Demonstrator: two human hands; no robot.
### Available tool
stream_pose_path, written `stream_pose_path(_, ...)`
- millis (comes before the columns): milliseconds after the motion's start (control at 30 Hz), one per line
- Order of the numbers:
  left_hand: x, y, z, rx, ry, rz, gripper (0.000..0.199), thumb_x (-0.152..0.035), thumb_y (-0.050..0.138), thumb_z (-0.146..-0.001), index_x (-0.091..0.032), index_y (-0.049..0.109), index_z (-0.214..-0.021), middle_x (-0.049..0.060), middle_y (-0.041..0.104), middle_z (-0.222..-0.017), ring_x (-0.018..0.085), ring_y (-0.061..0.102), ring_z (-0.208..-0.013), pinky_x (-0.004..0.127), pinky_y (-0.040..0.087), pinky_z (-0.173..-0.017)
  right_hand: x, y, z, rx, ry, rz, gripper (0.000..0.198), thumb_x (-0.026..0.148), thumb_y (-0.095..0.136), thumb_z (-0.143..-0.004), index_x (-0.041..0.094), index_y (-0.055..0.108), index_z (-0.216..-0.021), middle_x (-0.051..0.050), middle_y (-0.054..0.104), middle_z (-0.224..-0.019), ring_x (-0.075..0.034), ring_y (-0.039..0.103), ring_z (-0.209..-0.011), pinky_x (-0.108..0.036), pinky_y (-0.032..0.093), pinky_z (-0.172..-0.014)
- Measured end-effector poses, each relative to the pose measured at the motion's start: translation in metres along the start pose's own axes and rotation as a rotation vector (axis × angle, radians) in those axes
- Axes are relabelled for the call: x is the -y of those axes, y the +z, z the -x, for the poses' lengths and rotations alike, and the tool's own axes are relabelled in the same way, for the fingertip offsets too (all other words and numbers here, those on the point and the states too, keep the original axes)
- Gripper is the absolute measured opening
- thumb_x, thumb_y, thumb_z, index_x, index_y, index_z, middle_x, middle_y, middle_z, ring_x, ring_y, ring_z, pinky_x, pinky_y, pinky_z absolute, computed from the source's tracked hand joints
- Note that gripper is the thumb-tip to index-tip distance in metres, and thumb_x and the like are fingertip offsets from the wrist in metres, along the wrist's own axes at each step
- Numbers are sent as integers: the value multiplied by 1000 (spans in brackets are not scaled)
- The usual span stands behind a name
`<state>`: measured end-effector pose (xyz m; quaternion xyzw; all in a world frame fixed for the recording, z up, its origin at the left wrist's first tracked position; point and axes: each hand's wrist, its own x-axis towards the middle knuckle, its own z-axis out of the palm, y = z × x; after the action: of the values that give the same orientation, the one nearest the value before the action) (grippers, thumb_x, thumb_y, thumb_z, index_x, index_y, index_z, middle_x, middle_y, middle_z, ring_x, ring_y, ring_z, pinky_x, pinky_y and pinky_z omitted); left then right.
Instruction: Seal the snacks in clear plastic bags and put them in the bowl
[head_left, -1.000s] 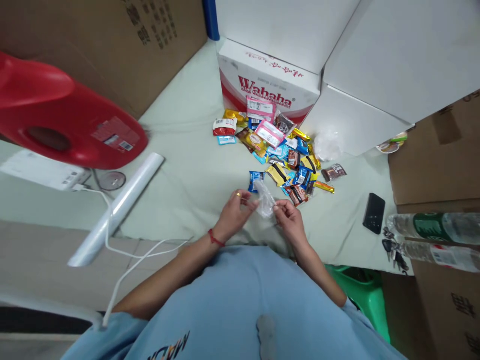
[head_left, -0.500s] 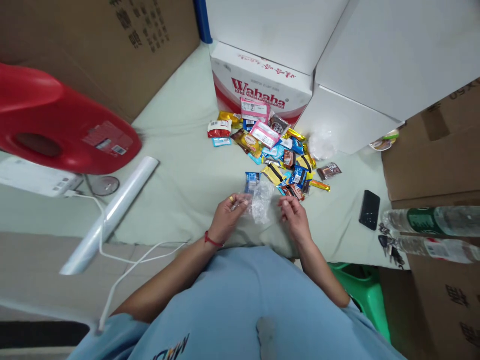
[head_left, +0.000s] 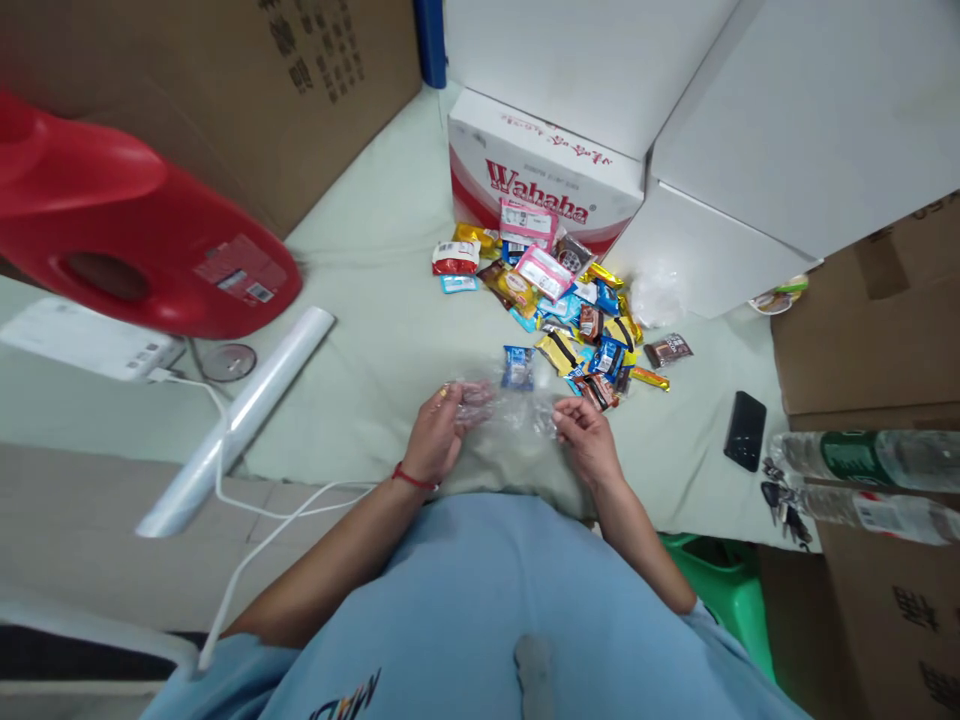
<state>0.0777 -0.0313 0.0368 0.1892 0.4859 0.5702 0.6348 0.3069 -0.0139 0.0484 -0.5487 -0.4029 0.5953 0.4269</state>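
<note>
A crinkled clear plastic bag (head_left: 517, 412) stretches between my two hands, low over the cloth near its front edge. My left hand (head_left: 442, 425), with a ring and a red wrist cord, has the bag's left side; its fingers show through the film, and whether they lie inside it I cannot tell. At the opposite end, my right hand (head_left: 589, 432) pinches the bag's edge between thumb and fingers. Just beyond the bag lies a blue snack packet (head_left: 518, 367). Behind that is a pile of small wrapped snacks (head_left: 562, 310) in several colours.
A white and red carton (head_left: 544, 165) stands behind the pile. To the left are a red jug (head_left: 172, 250), a plastic film roll (head_left: 247, 410) and a white cable (head_left: 219, 470). A phone (head_left: 745, 430), keys (head_left: 784, 510) and plastic bottles (head_left: 847, 455) lie right. Another crumpled clear bag (head_left: 658, 292) sits beside the pile.
My right hand, apart from the bag before, now grips its edge. The bunched bag is spread out between both hands, and my left hand has shifted slightly left. The view has shifted a little.
</note>
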Motion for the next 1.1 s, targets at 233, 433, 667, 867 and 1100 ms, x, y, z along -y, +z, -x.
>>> stream_pose_path(233,0,-18,-11,15,-21,53,48,-59,75,-86,-19,73,-113,14,77,-123,29,75,-110,39,62,-85,6,-46,8,-119,-2,106,34,46,89,-69,23,72,-87,3,58,-71,-12,46,-60,-26,39,-56)
stream_pose_path(433,-1,-21,-13,37,-16,39,39,-52,80,-83,-21,76,-107,12,80,-117,27,76,-105,37,61,-83,10,-52,11,-119,-83,230,26,47,85,-78,25,72,-86,1,60,-76,-15,48,-65,-28,42,-62)
stream_pose_path(667,-15,-30,-9,16,34,50,30,-35,90,-69,-19,75,-88,10,80,-117,27,75,-106,39,59,-90,45,-60,17,394,-131,434,24,49,84,-84,26,77,-88,-9,73,-109,-28,64,-106,-41,51,-93)
stream_pose_path(867,-22,-25,-4,42,55,48,28,-35,90,-69,-19,73,-84,9,81,-117,22,77,-90,37,58,-86,19,-43,-7,235,52,79,68,59,89,-74,30,64,-130,-2,74,-100,-11,45,-58,-25,38,-53)
stream_pose_path(1100,-30,-29,-21,-31,151,-60,36,-43,89,-69,-21,68,-89,6,80,-105,23,75,-93,37,58,-89,3,-29,-25,101,113,-47,46,51,95,-61,22,69,-85,8,49,-65,-7,28,-51,-23,21,-47)
